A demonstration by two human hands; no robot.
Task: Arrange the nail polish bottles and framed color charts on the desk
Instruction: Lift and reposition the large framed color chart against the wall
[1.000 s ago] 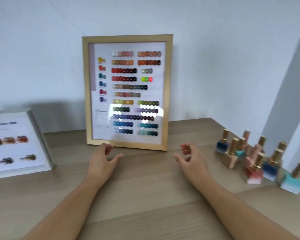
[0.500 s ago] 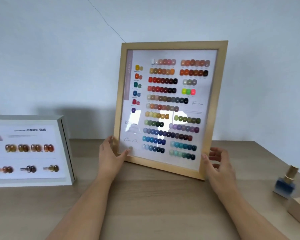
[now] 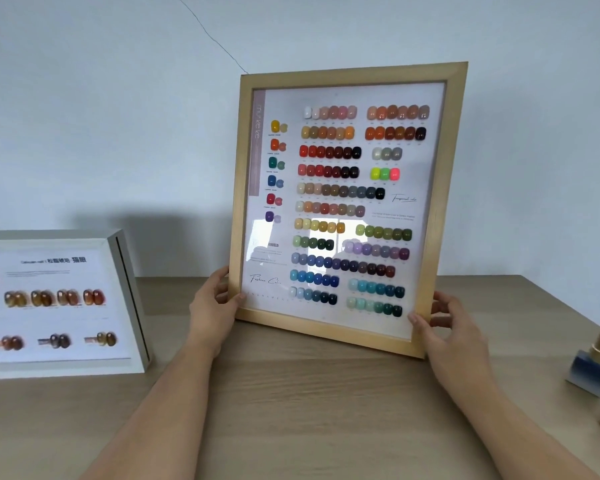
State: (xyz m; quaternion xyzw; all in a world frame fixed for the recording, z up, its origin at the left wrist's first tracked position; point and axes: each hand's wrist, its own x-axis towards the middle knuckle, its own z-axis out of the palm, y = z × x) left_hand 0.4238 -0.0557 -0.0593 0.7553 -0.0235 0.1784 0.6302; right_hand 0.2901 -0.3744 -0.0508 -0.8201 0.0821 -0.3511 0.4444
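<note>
Frame [image 3: 340, 209] of colour swatches, wooden, held upright and slightly tilted over the middle of the bench [image 3: 326, 417]. Our left grip [image 3: 212, 306] pinches its lower left edge, thumb on the front. Our right grip [image 3: 454, 327] curls round the lower right corner. Both holds sit low, so we judge the tall top could tip. Swinging right could knock the blue bottle [image 3: 593, 362]; swinging left, the white chart [image 3: 49, 299].

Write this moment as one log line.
left hand: grips tilted wooden-framed chart at left edge | right hand: grips its lower right corner | white-framed chart: on desk, left | blue bottle: on desk, right
</note>
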